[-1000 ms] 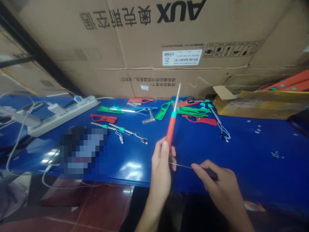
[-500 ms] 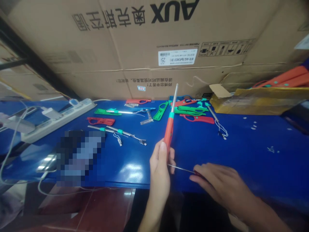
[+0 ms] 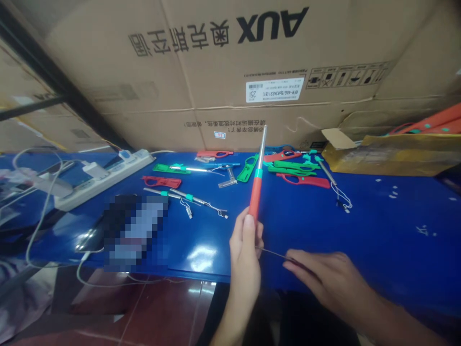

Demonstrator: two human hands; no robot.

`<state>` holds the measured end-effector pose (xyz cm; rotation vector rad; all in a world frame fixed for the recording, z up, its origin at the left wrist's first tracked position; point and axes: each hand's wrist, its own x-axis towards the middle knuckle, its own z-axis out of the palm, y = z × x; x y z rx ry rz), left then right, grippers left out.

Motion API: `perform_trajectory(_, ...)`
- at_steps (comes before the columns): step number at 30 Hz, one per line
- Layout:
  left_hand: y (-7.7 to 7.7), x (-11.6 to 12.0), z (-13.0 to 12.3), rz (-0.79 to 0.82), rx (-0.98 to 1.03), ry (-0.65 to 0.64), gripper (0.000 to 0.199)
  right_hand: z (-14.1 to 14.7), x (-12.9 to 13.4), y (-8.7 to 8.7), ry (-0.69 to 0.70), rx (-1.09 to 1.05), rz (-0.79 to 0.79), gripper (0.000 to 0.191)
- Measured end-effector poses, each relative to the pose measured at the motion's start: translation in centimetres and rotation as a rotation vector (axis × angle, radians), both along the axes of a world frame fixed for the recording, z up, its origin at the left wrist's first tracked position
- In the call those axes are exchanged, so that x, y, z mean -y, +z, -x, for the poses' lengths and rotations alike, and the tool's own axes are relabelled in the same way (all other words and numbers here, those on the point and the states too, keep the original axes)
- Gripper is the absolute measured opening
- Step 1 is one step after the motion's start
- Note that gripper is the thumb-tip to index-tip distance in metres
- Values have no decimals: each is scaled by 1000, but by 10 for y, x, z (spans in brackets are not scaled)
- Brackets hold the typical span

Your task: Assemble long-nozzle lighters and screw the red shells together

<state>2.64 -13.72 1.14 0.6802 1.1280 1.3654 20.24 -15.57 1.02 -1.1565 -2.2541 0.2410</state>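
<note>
My left hand (image 3: 247, 245) is closed round the lower body of an orange-red stick lighter (image 3: 255, 194), which points upward. A green collar and a long metal tube top the lighter. In my right hand (image 3: 324, 271) is a screwdriver (image 3: 272, 252); its handle is mostly hidden by the fingers. The thin metal shaft reaches left to the lighter's lower end, where my left fingers hide the tip. Behind the hands lie green casing halves (image 3: 293, 167), a red casing half (image 3: 306, 180) and metal tubes with wires (image 3: 187, 196).
A large cardboard box (image 3: 216, 86) stands along the back. At the right is a taped carton (image 3: 396, 161) with orange-red casings. A white power strip (image 3: 104, 180), cables and a phone (image 3: 91, 235) occupy the left of the blue table (image 3: 378, 230), beside a blurred-out patch.
The view has shifted slightly, so the table items appear farther right. The lighter has turned a little in my left hand, and the screwdriver stays against its lower end.
</note>
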Motion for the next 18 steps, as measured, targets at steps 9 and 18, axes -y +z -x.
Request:
perform_trajectory(9,3,-2,-3,-42,9,-3,48,-1,-3,8,18,103,-214,17)
perform_trajectory(18,0,0,1,-55,21,-30,49,11,-1,16,-6,-94,34,31)
